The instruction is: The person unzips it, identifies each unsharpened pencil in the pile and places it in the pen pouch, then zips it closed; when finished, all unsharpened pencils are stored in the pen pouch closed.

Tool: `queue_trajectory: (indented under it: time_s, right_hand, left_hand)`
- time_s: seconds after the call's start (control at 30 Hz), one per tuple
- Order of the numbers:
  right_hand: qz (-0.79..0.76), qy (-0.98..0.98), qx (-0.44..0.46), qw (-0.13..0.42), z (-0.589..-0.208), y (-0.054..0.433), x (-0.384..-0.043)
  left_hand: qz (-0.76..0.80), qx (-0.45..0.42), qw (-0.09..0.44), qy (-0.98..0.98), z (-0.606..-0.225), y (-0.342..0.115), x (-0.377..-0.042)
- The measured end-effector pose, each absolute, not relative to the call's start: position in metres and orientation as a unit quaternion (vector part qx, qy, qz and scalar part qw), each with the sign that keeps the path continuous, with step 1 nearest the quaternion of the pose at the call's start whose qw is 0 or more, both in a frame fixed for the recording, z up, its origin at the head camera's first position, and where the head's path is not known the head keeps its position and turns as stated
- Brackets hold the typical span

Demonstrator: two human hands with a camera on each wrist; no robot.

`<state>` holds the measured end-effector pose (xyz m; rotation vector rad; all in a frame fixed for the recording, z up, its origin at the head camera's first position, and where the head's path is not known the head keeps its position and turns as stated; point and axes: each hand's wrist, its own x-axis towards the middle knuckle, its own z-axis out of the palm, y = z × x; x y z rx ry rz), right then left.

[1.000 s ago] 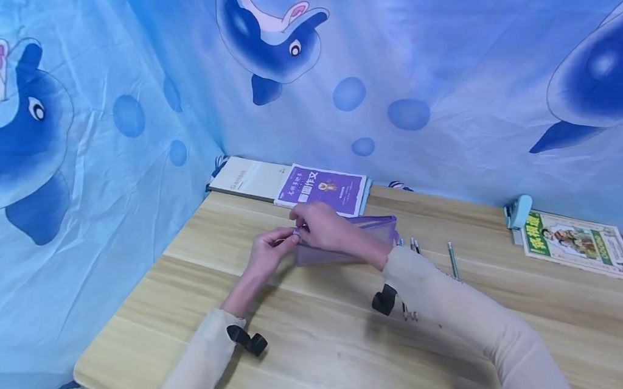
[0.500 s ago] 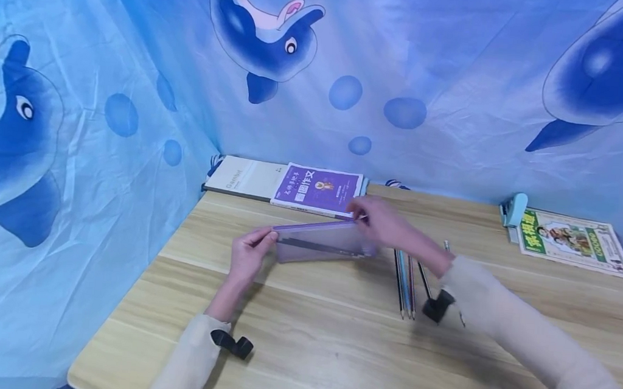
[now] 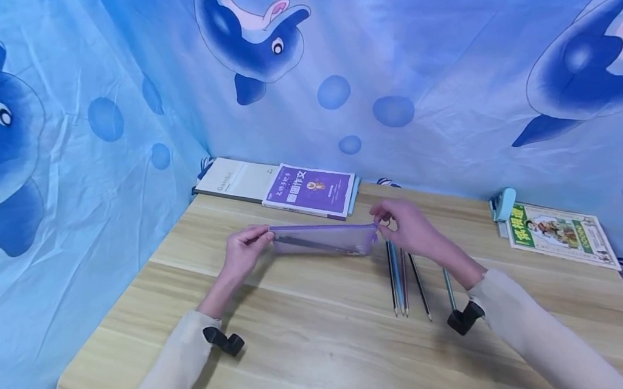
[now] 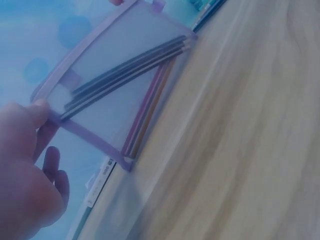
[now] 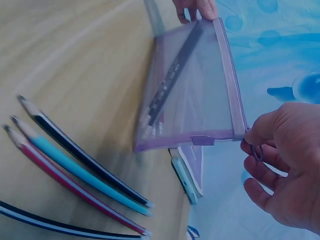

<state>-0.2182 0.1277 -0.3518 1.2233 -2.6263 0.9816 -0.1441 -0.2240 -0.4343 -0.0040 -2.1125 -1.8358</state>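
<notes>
A see-through purple zip pencil case (image 3: 321, 237) is held up between both hands, its zip edge on top. My left hand (image 3: 243, 250) pinches its top left corner between thumb and fingers. At the other end my right hand (image 3: 408, 225) pinches the zip's end, where a ring pull (image 5: 258, 153) shows in the right wrist view. Several pencils (image 4: 125, 75) lie slanted inside, visible through the sheer side. On the table just right of the case lie several more loose pencils (image 3: 404, 284), points toward me.
A green pencil (image 3: 449, 288) lies farther right, partly behind the right wrist. A purple book (image 3: 312, 191) and a white book (image 3: 236, 177) are at the back left. A light blue stapler (image 3: 504, 205) and a picture booklet (image 3: 563, 236) sit at the back right.
My right hand has travelled from the case's left end to its right end along the zip. The top edge, loose and gaping before, is now straight. My left hand keeps its corner.
</notes>
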Motion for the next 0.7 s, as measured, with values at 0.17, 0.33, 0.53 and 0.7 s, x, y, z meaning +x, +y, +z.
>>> queue_trajectory:
  time_s: [0.17,0.33,0.53,0.7]
  right_hand:
    - [0.334,-0.844,0.418,0.03,-0.359,0.135,-0.198]
    - [0.329,-0.839,0.432,-0.036,-0.377,0.137,-0.181]
    - [0.329,-0.839,0.422,-0.101,-0.403,0.136,-0.161]
    - [0.34,-0.84,0.408,-0.11,-0.413,0.138,-0.151]
  left_hand:
    - [-0.611,-0.039,0.142,-0.778,-0.434,-0.232,-0.138]
    - [-0.545,-0.077,0.113,-0.827,-0.445,-0.239,-0.132]
    - [-0.463,-0.106,0.098,-0.874,-0.454,-0.24,-0.12]
    - [-0.394,-0.128,0.084,-0.906,-0.45,-0.244,-0.109]
